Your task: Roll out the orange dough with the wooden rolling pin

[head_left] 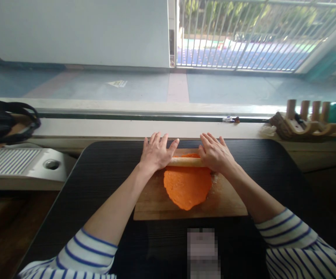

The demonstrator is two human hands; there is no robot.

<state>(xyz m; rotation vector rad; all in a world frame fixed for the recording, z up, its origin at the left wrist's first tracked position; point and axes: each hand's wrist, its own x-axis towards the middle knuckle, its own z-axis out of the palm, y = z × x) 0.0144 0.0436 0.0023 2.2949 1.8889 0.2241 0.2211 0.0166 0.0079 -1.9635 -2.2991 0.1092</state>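
Note:
A flattened sheet of orange dough [187, 188] lies on a wooden board [156, 205]. Across its far part runs a pale wooden rolling pin [185, 162]. My left hand [158, 151] rests flat on the pin's left end, fingers stretched forward and thumb apart. On the right end lies my right hand [214, 151], palm down with its fingers straight. Both palms hide the ends of the pin. A little white flour shows on the board beside the dough's right edge.
The board lies on a black table [109, 174]. A windowsill [121, 127] runs behind it, bearing a wooden rack [310, 126] at right and a small wrapper [231, 119]. At left are a black bag [2, 120] and a white ridged unit [22, 164]. A blurred-out patch covers something near the front edge.

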